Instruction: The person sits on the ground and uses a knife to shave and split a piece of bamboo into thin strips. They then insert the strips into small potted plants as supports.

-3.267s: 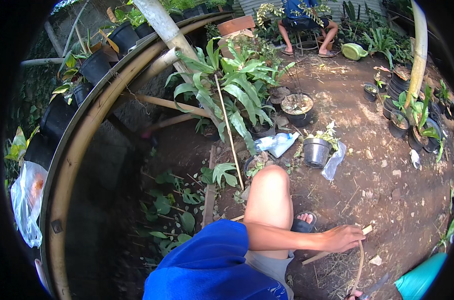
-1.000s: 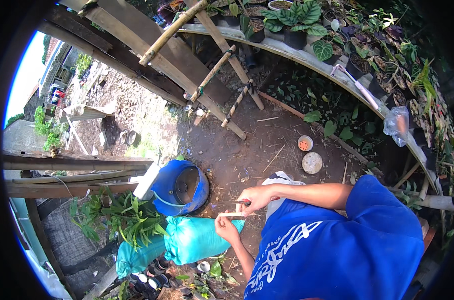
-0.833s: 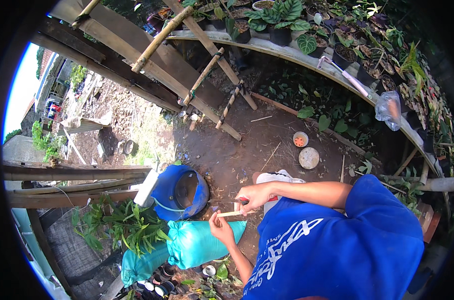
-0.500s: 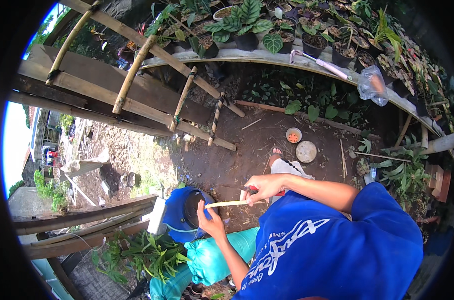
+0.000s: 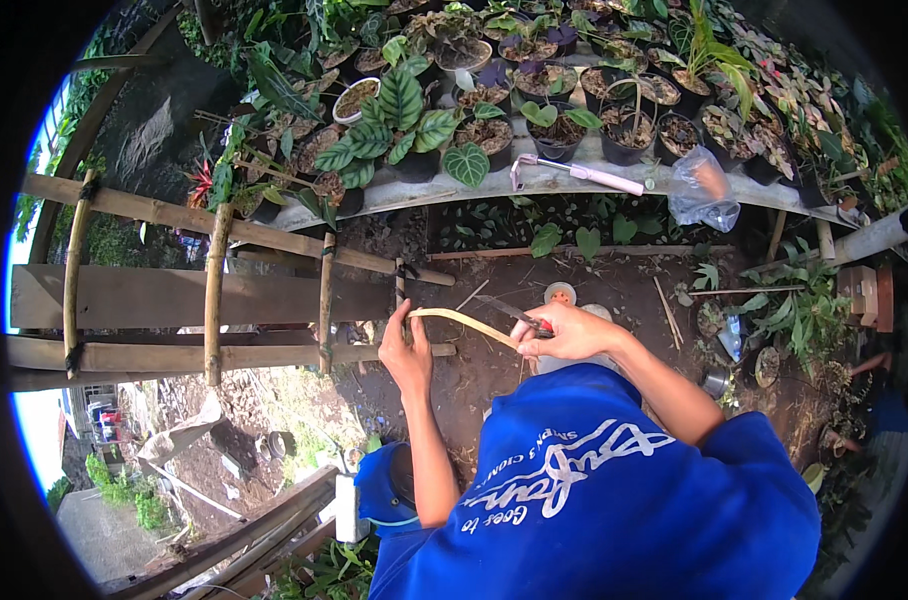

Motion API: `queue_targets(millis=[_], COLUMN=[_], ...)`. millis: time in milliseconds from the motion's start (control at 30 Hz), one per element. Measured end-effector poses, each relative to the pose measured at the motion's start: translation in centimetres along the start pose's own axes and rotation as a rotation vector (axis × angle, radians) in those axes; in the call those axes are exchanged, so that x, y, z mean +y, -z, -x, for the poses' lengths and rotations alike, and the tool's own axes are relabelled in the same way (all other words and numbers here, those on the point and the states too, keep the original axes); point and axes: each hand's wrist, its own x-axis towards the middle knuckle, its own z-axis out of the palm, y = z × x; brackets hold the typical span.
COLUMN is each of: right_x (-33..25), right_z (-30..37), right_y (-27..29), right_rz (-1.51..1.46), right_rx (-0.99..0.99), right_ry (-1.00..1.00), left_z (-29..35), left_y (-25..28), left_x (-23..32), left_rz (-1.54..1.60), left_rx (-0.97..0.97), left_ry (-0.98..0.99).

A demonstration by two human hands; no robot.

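Observation:
A pale, flat bamboo strip [image 5: 464, 320] stretches between my hands, bowed slightly upward. My left hand [image 5: 406, 358] is closed on its left end near the fingertips. My right hand [image 5: 576, 333] grips a knife [image 5: 507, 307] with a red handle, its dark blade pointing left above the strip. The strip's right end reaches the fingers of that same hand; whether they pinch it is hard to see. Just beyond my left hand stands a ladder-like bamboo frame [image 5: 214, 300] with tied rungs.
Potted plants crowd a curved ledge [image 5: 434, 193] at the far side. A pink stick [image 5: 604, 178] and a clear plastic bag [image 5: 702, 192] lie on it. Beyond my right hand is a small pot [image 5: 560, 292]. A blue barrel [image 5: 379, 487] stands at lower left.
The view has swung, bringing more of the plant ledge in. Both hands have moved farther from my body, and the strip now bows more. The knife remains in my right hand.

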Motion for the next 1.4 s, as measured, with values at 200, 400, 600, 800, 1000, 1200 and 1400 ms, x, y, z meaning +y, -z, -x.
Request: queue_targets(millis=[200, 400, 600, 800, 1000, 1200, 1400], right_x=[-2.3, -4.0, -5.3, -4.6, -2.7, -2.5, -2.1], right_z=[2.1, 1.7, -2.8, -8.5, -14.7, -16.8, -17.8], right_y=[4.4, 5.1, 8.0, 13.6, 17.4, 18.3, 20.8], right_rz=[-0.048, -0.017, 0.035, 0.023, -0.018, -0.139, -0.01], right_rx=[0.234, 0.607, 0.95, 1.231, 1.393, 1.45, 1.462], right_ry=[-0.075, 0.003, -0.059, 0.056, 0.026, -0.004, -0.123], left_z=[-9.7, -17.3, -28.9, -38.9, -43.3, -43.7, -43.4], left_y=[-6.7, -12.2, -17.6, -27.1, -36.8, -42.4, -45.2], left_x=[5.6, 11.0, 15.8, 19.5, 19.5, 18.6, 16.7], left_rz=[0.313, 0.493, 0.389, 0.369, 0.334, 0.249, 0.213], left_rx=[-0.158, -0.34, -0.402, -0.751, -1.188, -1.379, -1.308], left_ry=[-0.15, -0.286, -0.691, -0.962, -1.05, -1.096, -1.124])
